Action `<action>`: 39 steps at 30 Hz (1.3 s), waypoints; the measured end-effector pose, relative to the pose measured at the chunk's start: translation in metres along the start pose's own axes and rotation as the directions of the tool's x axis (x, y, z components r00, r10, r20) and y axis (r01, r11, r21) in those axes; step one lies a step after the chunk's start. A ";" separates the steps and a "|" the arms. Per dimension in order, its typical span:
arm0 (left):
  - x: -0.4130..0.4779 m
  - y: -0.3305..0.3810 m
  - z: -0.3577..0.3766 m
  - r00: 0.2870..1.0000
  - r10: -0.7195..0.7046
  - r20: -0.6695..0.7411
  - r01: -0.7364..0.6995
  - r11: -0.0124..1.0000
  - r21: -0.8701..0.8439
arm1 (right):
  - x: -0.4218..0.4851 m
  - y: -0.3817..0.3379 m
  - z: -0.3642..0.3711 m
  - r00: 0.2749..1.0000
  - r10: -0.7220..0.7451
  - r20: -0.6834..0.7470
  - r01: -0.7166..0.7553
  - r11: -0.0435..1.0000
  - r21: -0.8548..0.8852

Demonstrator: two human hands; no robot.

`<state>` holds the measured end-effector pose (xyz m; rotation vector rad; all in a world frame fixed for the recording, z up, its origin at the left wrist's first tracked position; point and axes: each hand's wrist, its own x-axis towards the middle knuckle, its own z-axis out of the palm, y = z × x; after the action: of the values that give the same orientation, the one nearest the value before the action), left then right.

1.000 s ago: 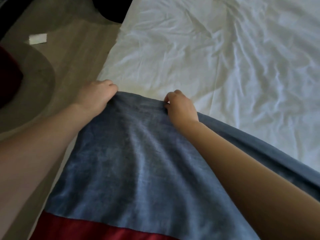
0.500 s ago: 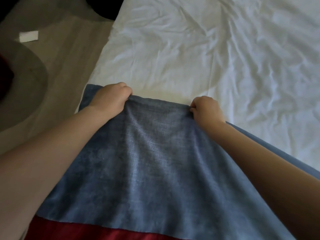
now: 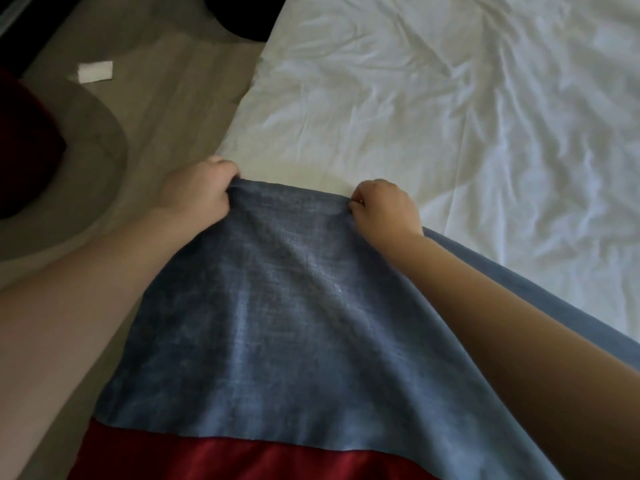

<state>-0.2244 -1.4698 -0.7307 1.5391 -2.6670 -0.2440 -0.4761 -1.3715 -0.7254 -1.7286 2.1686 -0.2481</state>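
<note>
A blue-grey blanket (image 3: 294, 323) with a dark red band (image 3: 242, 459) along its near end is stretched between my hands over the left side of a bed covered by a wrinkled white sheet (image 3: 433, 109). My left hand (image 3: 197, 192) grips the blanket's far edge at its left corner, fingers curled over the fabric. My right hand (image 3: 384, 206) pinches the same edge further right. Both forearms reach forward over the blanket.
A beige floor (image 3: 166, 109) runs along the bed's left side. On it lie a small white rectangle (image 3: 95, 71), a grey round rug (image 3: 83, 161) and a dark red object (image 3: 24, 143) at the left edge. A black object (image 3: 242, 15) sits at the top.
Both hands keep their grip on the blanket's far edge. From a second ago to half a second ago they drew it back and rightwards; it has since shifted slightly left.
</note>
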 end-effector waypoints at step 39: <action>0.015 0.148 0.005 0.998 0.057 0.035 -0.059 0.997 0.056 | -0.029 0.111 -0.042 0.987 0.144 -0.074 -0.152 0.982 -0.110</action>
<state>-0.3594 -1.4089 -0.7122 1.4828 -2.7626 -0.1934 -0.5872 -1.3208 -0.7209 -1.6287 2.3892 -0.1459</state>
